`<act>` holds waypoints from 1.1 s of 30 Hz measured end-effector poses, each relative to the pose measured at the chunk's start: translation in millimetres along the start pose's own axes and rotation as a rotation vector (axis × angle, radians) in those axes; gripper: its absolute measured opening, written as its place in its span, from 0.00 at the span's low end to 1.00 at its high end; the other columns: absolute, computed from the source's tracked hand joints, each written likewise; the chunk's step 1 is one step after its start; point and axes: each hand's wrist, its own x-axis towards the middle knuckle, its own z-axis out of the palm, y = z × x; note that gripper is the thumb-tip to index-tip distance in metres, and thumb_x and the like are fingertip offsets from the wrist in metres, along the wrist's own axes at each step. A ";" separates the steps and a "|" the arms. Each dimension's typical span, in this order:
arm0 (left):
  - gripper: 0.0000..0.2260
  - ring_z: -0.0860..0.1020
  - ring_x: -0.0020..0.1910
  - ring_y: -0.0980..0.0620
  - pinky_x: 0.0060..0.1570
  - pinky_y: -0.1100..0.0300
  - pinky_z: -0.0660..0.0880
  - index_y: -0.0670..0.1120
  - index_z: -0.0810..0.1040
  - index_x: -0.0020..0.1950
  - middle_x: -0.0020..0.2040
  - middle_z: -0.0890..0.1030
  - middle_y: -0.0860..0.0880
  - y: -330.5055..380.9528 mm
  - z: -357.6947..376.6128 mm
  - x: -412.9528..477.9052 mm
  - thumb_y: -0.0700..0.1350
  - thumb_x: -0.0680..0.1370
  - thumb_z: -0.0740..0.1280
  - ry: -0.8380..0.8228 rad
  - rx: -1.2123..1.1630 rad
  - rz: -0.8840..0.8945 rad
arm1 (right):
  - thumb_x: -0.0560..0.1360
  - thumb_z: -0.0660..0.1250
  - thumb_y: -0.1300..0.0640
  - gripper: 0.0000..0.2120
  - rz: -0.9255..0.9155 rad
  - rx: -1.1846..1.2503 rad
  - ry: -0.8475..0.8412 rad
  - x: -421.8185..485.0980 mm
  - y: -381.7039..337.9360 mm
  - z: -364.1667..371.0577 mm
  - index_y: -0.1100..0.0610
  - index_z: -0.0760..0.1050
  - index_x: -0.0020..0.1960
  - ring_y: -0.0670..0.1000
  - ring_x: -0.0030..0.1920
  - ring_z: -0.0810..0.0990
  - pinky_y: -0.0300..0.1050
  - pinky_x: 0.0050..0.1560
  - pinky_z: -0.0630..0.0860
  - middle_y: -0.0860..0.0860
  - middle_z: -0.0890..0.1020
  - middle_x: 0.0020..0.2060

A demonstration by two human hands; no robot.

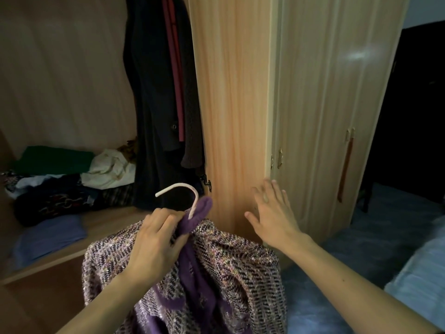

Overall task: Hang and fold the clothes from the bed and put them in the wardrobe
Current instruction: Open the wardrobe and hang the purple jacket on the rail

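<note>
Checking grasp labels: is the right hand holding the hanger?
No. The right hand is spread open beside the wardrobe door; the left hand grips the hanger.

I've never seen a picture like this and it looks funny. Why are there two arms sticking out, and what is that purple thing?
The camera sits on a person's head and looks forward and down, so you see their own two arms as if they were yours. There is only this one picture, from that one spot.

The left hand has its grip closed on a purple knitted top near the neck. The top is on a hanger, and its white hook pokes up.

The right hand is open, fingers spread, holding nothing, by the wooden wardrobe door.

Inside the open wardrobe, dark clothes hang, and a pile of clothes lies on the shelf.
</note>
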 end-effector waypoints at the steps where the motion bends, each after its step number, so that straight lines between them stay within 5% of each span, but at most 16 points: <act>1: 0.15 0.74 0.47 0.49 0.46 0.52 0.71 0.45 0.75 0.57 0.52 0.75 0.51 0.0 -0.3 -0.4 0.50 0.73 0.66 0.003 0.001 -0.001 | 0.79 0.56 0.39 0.34 -0.002 0.006 -0.003 -0.3 -1.0 0.2 0.51 0.49 0.80 0.57 0.79 0.39 0.56 0.77 0.41 0.56 0.43 0.79; 9: 0.13 0.74 0.46 0.49 0.43 0.55 0.64 0.47 0.75 0.55 0.49 0.78 0.51 -5.7 -8.9 -1.6 0.50 0.74 0.66 -0.002 0.116 0.022 | 0.80 0.57 0.39 0.33 -0.087 0.153 -0.085 -14.6 -42.5 -15.9 0.49 0.50 0.79 0.57 0.79 0.42 0.58 0.78 0.45 0.54 0.44 0.79; 13: 0.13 0.74 0.46 0.49 0.43 0.55 0.62 0.47 0.74 0.55 0.49 0.78 0.51 -12.1 -14.9 -0.6 0.50 0.73 0.65 0.015 0.164 0.019 | 0.80 0.57 0.38 0.29 -0.260 0.370 -0.078 -23.4 -73.5 -24.2 0.48 0.57 0.77 0.49 0.78 0.50 0.45 0.74 0.48 0.48 0.50 0.79; 17: 0.13 0.72 0.49 0.48 0.44 0.54 0.63 0.48 0.75 0.55 0.50 0.78 0.53 -21.7 -21.2 0.0 0.51 0.73 0.65 0.029 0.216 -0.021 | 0.75 0.67 0.41 0.25 -0.381 0.397 -0.030 -21.0 -92.8 -24.3 0.47 0.68 0.69 0.45 0.60 0.73 0.45 0.64 0.72 0.44 0.73 0.60; 22: 0.14 0.72 0.50 0.47 0.45 0.52 0.65 0.47 0.78 0.57 0.53 0.80 0.55 -28.3 -34.2 -1.2 0.50 0.73 0.67 0.043 0.239 -0.024 | 0.74 0.72 0.50 0.16 -0.375 0.519 0.027 -16.5 -117.3 -18.3 0.50 0.75 0.60 0.41 0.44 0.75 0.42 0.49 0.76 0.42 0.79 0.46; 28: 0.16 0.72 0.50 0.45 0.46 0.50 0.69 0.46 0.74 0.57 0.52 0.78 0.50 -45.1 -49.9 0.5 0.47 0.69 0.66 -0.010 0.289 -0.021 | 0.77 0.66 0.52 0.09 -0.435 0.405 0.103 -17.3 -156.4 -8.0 0.54 0.73 0.56 0.53 0.46 0.80 0.51 0.48 0.78 0.48 0.80 0.49; 33: 0.17 0.72 0.48 0.46 0.46 0.53 0.69 0.45 0.74 0.54 0.48 0.76 0.49 -63.9 -67.2 -3.9 0.46 0.66 0.65 -0.048 0.210 -0.108 | 0.77 0.67 0.49 0.14 -0.461 0.474 0.082 -18.9 -185.2 -9.1 0.52 0.73 0.61 0.51 0.50 0.80 0.47 0.51 0.78 0.48 0.80 0.52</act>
